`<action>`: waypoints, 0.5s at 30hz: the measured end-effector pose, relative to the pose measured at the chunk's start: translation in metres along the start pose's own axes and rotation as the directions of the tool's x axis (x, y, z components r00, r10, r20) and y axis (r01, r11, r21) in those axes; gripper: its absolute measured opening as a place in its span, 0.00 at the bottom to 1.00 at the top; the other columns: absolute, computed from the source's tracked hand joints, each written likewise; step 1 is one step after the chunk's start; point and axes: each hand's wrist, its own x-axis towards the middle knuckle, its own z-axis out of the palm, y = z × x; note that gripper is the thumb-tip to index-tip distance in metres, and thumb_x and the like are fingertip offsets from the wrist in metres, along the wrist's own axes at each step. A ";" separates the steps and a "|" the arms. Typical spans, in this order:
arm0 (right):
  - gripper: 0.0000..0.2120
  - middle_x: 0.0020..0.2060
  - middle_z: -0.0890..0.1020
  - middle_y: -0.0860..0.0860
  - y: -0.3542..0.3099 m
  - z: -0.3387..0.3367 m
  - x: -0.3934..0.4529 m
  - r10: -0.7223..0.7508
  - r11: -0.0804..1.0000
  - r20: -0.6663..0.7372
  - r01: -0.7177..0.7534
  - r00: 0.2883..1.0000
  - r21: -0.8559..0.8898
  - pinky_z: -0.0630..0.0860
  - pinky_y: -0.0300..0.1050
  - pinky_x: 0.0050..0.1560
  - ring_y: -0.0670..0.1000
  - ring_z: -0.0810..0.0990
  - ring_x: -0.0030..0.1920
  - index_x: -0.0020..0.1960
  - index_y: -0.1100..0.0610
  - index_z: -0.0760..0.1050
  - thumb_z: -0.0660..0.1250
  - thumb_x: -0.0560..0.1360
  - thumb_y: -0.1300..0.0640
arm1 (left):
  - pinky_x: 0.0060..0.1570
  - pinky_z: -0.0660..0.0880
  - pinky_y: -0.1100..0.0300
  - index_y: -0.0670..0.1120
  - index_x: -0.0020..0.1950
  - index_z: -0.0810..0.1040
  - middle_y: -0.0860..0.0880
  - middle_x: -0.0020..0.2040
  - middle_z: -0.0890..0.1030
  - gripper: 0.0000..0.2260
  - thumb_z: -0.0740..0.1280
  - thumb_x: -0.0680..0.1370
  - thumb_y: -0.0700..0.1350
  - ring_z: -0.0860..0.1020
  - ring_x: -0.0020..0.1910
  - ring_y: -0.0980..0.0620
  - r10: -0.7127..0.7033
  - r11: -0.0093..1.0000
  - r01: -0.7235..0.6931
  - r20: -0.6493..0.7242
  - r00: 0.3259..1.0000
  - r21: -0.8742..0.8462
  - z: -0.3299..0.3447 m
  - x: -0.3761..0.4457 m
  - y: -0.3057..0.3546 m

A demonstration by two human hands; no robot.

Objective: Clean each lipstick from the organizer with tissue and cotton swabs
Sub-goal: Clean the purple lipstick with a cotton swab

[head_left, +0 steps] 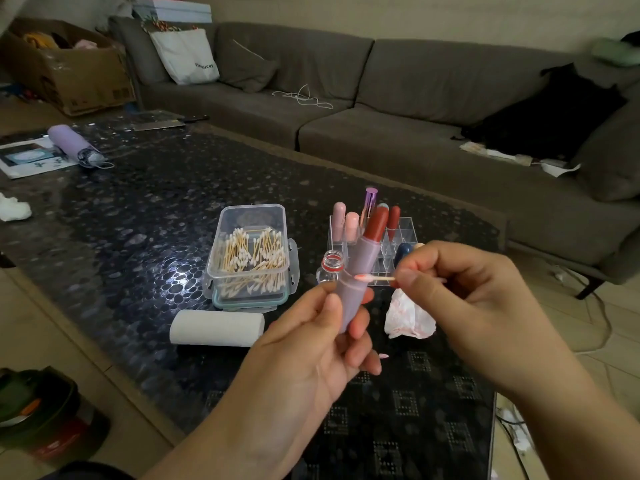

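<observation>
My left hand [311, 344] holds an uncapped lipstick [360, 268] upright, a mauve tube with a red bullet showing at the top. My right hand [460, 289] pinches a cotton swab [375, 278]; its pink-stained tip touches the tube's side near the seam. Behind them stands the clear acrylic organizer [405, 233] with several lipsticks in it. A clear box of cotton swabs [251, 258] sits to the left, a tissue roll [216, 328] lies in front of it, and a stained crumpled tissue [408, 318] lies below my right hand.
A small open bottle with a red neck ring [331, 266] stands beside the swab box. A purple bottle [74, 145] lies at the table's far left, near a white tissue wad [14, 207]. A grey sofa [381, 109] runs behind the dark pebble-patterned table [138, 209].
</observation>
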 end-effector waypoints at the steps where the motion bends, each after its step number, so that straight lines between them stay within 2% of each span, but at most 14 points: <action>1: 0.07 0.27 0.75 0.45 0.000 0.002 0.000 -0.008 1.000 0.020 0.008 1.000 0.000 0.67 0.29 0.31 0.39 0.69 0.29 0.38 0.50 0.79 0.68 0.68 0.47 | 0.34 0.75 0.59 0.42 0.47 0.83 0.48 0.33 0.74 0.18 0.78 0.64 0.52 0.71 0.29 0.54 -0.014 1.000 0.015 0.020 1.000 -0.023 -0.001 0.001 -0.001; 3: 0.06 0.26 0.74 0.44 -0.001 0.005 0.000 -0.009 1.000 0.040 0.009 0.999 -0.002 0.67 0.29 0.31 0.39 0.69 0.28 0.37 0.50 0.79 0.68 0.69 0.48 | 0.33 0.75 0.60 0.44 0.45 0.83 0.49 0.32 0.73 0.19 0.80 0.60 0.52 0.71 0.27 0.55 -0.023 0.999 0.024 0.025 0.999 -0.032 -0.002 0.002 -0.002; 5: 0.06 0.25 0.74 0.44 -0.002 0.005 0.000 0.005 1.000 0.022 -0.005 1.000 0.005 0.66 0.28 0.30 0.39 0.68 0.27 0.35 0.54 0.78 0.68 0.70 0.53 | 0.33 0.74 0.60 0.46 0.45 0.82 0.50 0.31 0.72 0.14 0.79 0.62 0.47 0.69 0.27 0.56 -0.031 0.999 0.031 0.015 0.999 -0.012 0.003 0.000 -0.001; 7: 0.07 0.24 0.73 0.45 -0.003 0.001 0.001 0.027 0.999 -0.006 -0.026 1.000 0.028 0.64 0.27 0.28 0.38 0.67 0.26 0.34 0.56 0.78 0.67 0.69 0.56 | 0.32 0.74 0.61 0.44 0.51 0.77 0.50 0.30 0.69 0.12 0.71 0.68 0.42 0.66 0.27 0.55 -0.056 0.998 0.056 -0.040 0.998 0.002 0.005 -0.002 0.002; 9: 0.07 0.25 0.73 0.47 -0.004 -0.002 0.001 0.043 0.998 -0.022 -0.042 0.999 0.046 0.64 0.27 0.28 0.39 0.67 0.26 0.34 0.57 0.78 0.66 0.68 0.56 | 0.32 0.74 0.60 0.44 0.54 0.75 0.50 0.30 0.68 0.13 0.67 0.70 0.42 0.65 0.27 0.55 -0.079 0.997 0.079 -0.046 0.996 -0.014 0.005 -0.004 0.005; 12: 0.06 0.26 0.74 0.47 -0.003 0.001 0.000 0.037 0.997 0.000 -0.037 0.999 0.065 0.66 0.28 0.29 0.39 0.68 0.27 0.36 0.57 0.79 0.69 0.68 0.55 | 0.34 0.74 0.58 0.49 0.43 0.81 0.49 0.31 0.69 0.03 0.68 0.71 0.43 0.68 0.27 0.54 -0.063 0.998 0.063 -0.006 0.998 -0.013 0.006 -0.005 0.005; 15: 0.07 0.27 0.77 0.45 -0.004 0.005 0.000 0.011 0.999 0.038 -0.013 0.999 0.049 0.69 0.29 0.33 0.39 0.71 0.30 0.37 0.55 0.79 0.70 0.69 0.51 | 0.36 0.76 0.57 0.47 0.42 0.82 0.47 0.33 0.74 0.07 0.64 0.71 0.45 0.73 0.31 0.52 -0.047 0.999 0.048 -0.024 0.999 0.013 0.005 -0.004 0.002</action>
